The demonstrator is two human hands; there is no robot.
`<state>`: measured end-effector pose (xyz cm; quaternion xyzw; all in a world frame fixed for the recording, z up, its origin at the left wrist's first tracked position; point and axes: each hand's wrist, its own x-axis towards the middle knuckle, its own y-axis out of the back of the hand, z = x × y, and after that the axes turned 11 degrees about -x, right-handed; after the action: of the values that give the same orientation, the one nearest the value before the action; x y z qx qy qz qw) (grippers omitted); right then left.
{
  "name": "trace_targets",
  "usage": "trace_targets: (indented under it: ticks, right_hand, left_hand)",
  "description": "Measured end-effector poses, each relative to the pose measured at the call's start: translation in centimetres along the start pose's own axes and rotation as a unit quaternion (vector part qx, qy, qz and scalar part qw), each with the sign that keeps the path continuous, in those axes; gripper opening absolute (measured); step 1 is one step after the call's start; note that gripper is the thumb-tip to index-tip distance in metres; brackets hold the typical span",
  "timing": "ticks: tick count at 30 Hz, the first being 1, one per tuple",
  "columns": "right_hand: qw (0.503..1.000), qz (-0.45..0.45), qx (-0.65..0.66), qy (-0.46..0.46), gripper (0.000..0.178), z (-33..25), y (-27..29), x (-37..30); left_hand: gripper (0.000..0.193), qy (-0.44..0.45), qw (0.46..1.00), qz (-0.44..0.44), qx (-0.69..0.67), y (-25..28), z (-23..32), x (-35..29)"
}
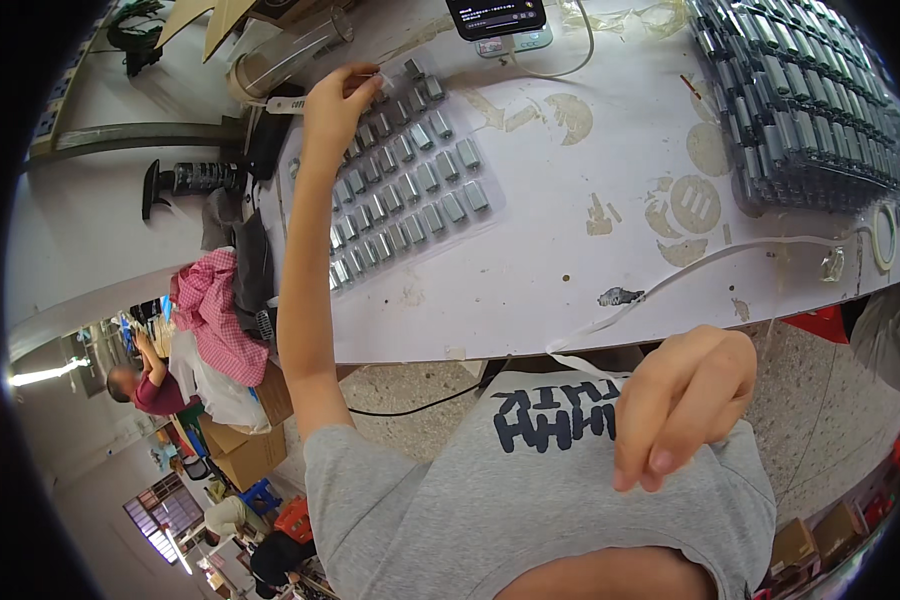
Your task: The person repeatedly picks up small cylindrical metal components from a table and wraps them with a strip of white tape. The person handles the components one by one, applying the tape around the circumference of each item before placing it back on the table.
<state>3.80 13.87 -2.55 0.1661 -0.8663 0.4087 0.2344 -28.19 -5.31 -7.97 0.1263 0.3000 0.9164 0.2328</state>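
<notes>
At the far left of the table, my left hand (342, 98) reaches over a clear plastic tray (490, 205) of metal blocks. Its thumb and fingertips pinch together at the tray's far edge; whatever is between them is too small to make out. Several shiny silver blocks (428, 178) stand in slanted rows in the tray. My right hand (688, 400) is raised in front of my shirt, fingers closed and pointing down. A thin white strip (705, 262) crosses the table's near right part, hangs past the edge and runs up to this hand, where the grip itself is hidden.
Stacked trays of similar blocks (810, 110) fill the right back corner, with a tape roll (885, 238) nearby. A phone (497, 18) with a cable stands at the back. Left lie a clear tube (310, 55), a black spray bottle (200, 180) and checked cloth (210, 305). People are in the background.
</notes>
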Motion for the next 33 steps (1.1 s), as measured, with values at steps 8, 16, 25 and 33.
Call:
trace_targets:
  ticks: [8,16,25,33]
  right_hand:
    - [0.999,0.032,0.001,0.012,0.009,-0.4,-0.7,-0.8]
    - [0.992,0.036,-0.016,0.119,0.022,-2.0,-4.1,-0.7]
    - [0.975,0.036,-0.093,0.197,0.018,-5.1,-7.6,-2.1]
    - [0.938,-0.015,-0.149,0.312,0.009,-6.4,-9.3,-4.3]
  left_hand:
    - [0.019,-0.065,0.991,0.000,0.117,-1.4,-0.2,0.7]
    - [0.017,-0.184,0.956,0.074,0.216,-2.7,-0.9,0.5]
    - [0.027,-0.202,0.939,-0.091,0.263,-0.8,-0.4,0.1]
    - [0.029,-0.196,0.937,-0.137,0.253,-0.9,1.3,1.2]
